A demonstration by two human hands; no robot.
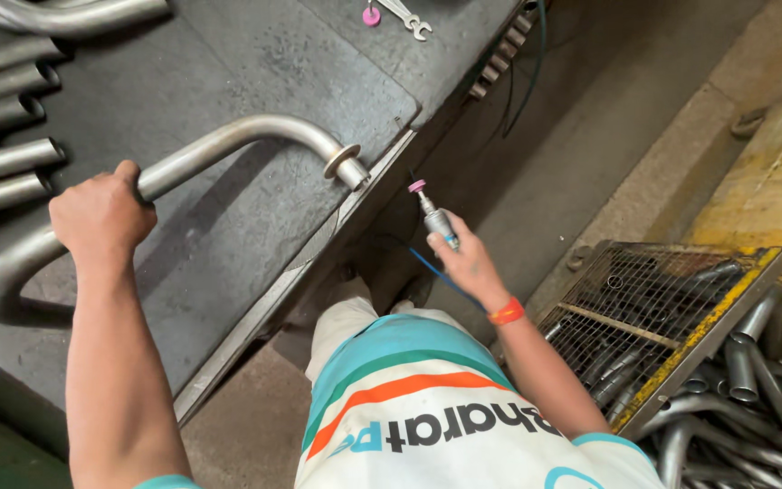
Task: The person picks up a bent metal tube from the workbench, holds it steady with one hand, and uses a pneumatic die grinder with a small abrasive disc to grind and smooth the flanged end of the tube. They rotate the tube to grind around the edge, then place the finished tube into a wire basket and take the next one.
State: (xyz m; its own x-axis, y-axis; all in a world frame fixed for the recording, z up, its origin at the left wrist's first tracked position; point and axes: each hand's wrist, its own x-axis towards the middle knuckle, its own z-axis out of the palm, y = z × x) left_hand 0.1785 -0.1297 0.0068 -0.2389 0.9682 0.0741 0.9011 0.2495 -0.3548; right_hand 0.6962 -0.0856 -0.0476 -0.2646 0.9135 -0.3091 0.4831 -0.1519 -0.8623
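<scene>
Now I'm seeing my left hand clenching around the curved steel pipe lying on the dark, scuffed metal workbench, its flanged end jutting just past the bench edge. My right hand is wrapping its fingers around a slim pencil grinder, its small pink stone tip pointing up near that flange.

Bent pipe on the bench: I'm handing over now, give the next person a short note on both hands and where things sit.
Left hand grips the bent pipe, which lies on the dark steel bench, its flanged end at the bench edge.
Right hand holds a small die grinder, pink stone tip up, just clear of the flange.
Done: pipe positioned.
Left: no contact yet between stone and flange.
More pipes lie at left and in the wire crate.
</scene>
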